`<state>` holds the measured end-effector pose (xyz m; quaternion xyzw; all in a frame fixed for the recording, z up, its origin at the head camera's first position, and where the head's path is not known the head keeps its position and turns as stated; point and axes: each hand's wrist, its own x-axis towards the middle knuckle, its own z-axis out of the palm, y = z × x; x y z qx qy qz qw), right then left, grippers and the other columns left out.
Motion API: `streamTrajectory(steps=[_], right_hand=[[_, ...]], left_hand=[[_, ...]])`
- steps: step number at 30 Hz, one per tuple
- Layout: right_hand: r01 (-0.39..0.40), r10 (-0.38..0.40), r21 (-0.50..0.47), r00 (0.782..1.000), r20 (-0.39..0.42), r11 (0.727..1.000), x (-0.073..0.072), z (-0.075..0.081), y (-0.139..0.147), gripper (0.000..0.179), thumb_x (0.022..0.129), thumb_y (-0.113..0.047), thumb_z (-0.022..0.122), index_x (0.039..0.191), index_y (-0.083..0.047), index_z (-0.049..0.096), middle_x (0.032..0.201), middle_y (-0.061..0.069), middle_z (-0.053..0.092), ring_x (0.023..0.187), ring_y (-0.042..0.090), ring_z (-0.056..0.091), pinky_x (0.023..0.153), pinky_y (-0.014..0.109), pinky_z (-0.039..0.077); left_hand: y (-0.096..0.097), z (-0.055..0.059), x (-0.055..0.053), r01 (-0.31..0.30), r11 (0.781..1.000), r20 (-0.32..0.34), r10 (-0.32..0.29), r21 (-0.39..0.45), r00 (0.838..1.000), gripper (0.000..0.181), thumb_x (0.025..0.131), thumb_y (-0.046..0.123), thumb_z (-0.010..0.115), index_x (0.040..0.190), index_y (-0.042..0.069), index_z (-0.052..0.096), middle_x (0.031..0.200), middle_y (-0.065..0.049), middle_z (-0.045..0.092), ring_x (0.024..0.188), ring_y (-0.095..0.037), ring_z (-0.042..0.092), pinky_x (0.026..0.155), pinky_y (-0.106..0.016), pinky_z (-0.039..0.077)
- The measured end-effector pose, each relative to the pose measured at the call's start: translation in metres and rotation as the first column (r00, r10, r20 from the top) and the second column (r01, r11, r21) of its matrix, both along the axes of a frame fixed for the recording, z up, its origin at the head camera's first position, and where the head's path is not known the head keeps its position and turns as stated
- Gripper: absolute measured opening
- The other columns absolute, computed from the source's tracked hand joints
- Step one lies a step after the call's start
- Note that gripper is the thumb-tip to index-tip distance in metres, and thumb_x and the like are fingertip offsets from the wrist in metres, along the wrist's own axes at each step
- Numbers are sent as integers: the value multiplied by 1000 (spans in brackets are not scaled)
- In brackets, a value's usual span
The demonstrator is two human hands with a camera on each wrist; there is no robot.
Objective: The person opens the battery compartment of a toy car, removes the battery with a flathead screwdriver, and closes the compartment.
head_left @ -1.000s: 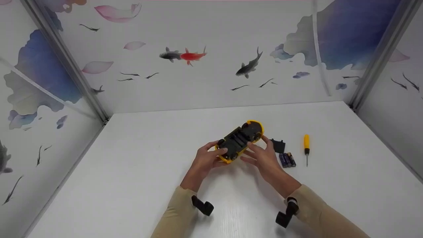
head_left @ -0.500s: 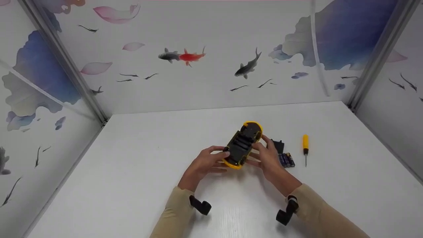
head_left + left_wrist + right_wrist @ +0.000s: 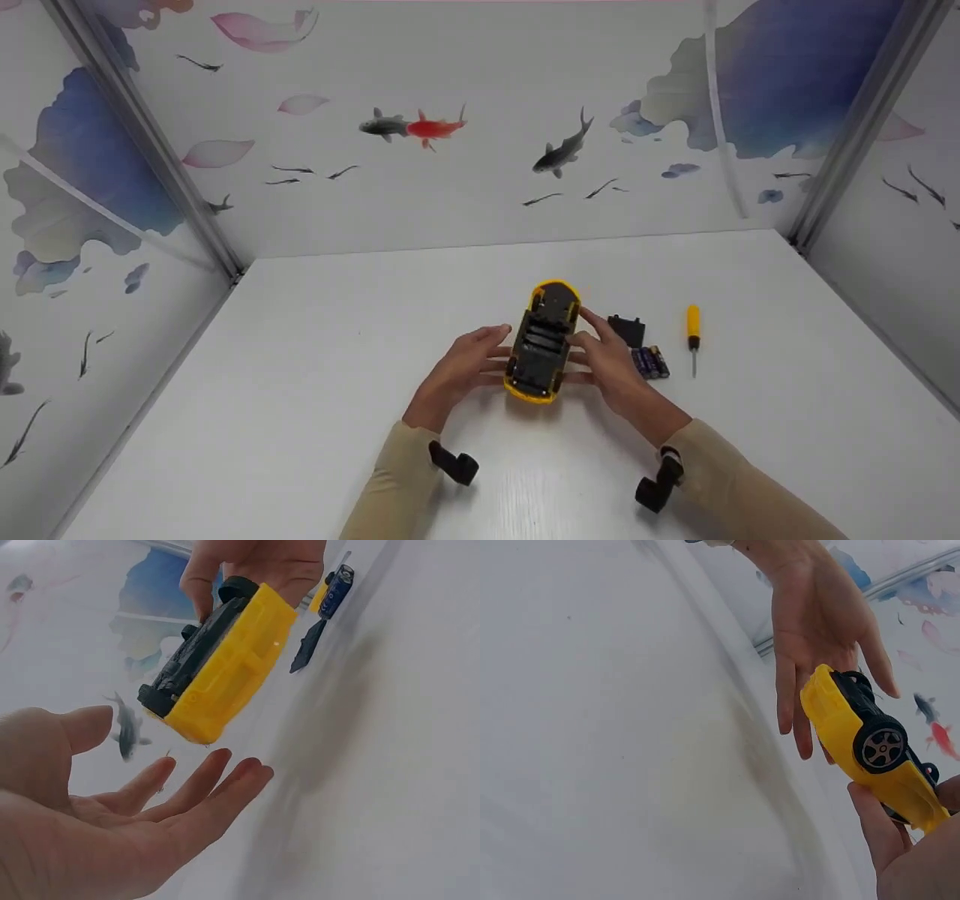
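Note:
A yellow toy car (image 3: 544,341) is held above the table, its black underside with an uncovered battery compartment turned up toward the head camera. My right hand (image 3: 611,364) grips it along its right side, the thumb on the underside edge. Beside the car's left side is my left hand (image 3: 461,367); in the left wrist view this hand (image 3: 142,802) has its fingers spread and apart from the car (image 3: 232,675). From the right wrist view, the car's side and a spoked wheel (image 3: 881,746) show.
Right of my right hand lie a black battery cover (image 3: 627,331) and several batteries (image 3: 650,363). Farther right is a screwdriver (image 3: 694,337) with a yellow handle. Printed walls enclose the white table (image 3: 337,390) at the back and sides.
The car has turned from a slant to nearly lengthwise and come slightly nearer. My left hand, whose thumb lay on its underside, has let go. My right hand keeps its grip.

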<state>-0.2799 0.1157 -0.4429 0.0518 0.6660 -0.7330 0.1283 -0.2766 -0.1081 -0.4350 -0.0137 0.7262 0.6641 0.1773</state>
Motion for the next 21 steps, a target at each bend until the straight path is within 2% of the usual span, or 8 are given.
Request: streamTrajectory(steps=[4, 7, 14, 21], right_hand=[[-54, 56, 47, 998, -24, 997, 1, -3, 0, 69, 99, -18, 50, 160, -30, 23, 151, 23, 46, 127, 37, 60, 86, 41, 61], [-91, 94, 85, 995, -38, 992, 1, -6, 0, 66, 99, -18, 51, 159, -30, 26, 152, 22, 46, 129, 39, 57, 88, 42, 60], [-165, 180, 156, 980, -87, 974, 2, -8, -1, 59, 104, -16, 49, 159, -24, 29, 148, 21, 51, 124, 31, 62, 93, 47, 58], [-165, 185, 193, 979, -90, 967, -1, -8, -3, 57, 105, -18, 51, 158, -23, 31, 149, 23, 49, 129, 35, 57, 96, 49, 57]], left_hand=[[1, 0, 0, 36, 999, -22, -36, -3, 999, 62, 104, 47, 48, 154, 12, 38, 145, -19, 54, 128, -33, 59, 106, -47, 51], [1, -2, -1, 48, 999, -31, -48, 12, 998, 58, 106, 42, 45, 155, 14, 37, 145, -19, 53, 128, -33, 58, 106, -48, 50], [-1, -7, -3, 41, 999, -47, -41, 10, 998, 54, 103, 32, 55, 152, 13, 42, 135, -17, 61, 114, -28, 67, 94, -42, 57], [-2, -9, -4, 27, 999, -40, -26, 24, 999, 55, 102, 27, 58, 152, 11, 42, 138, -17, 61, 115, -30, 67, 95, -44, 57]])
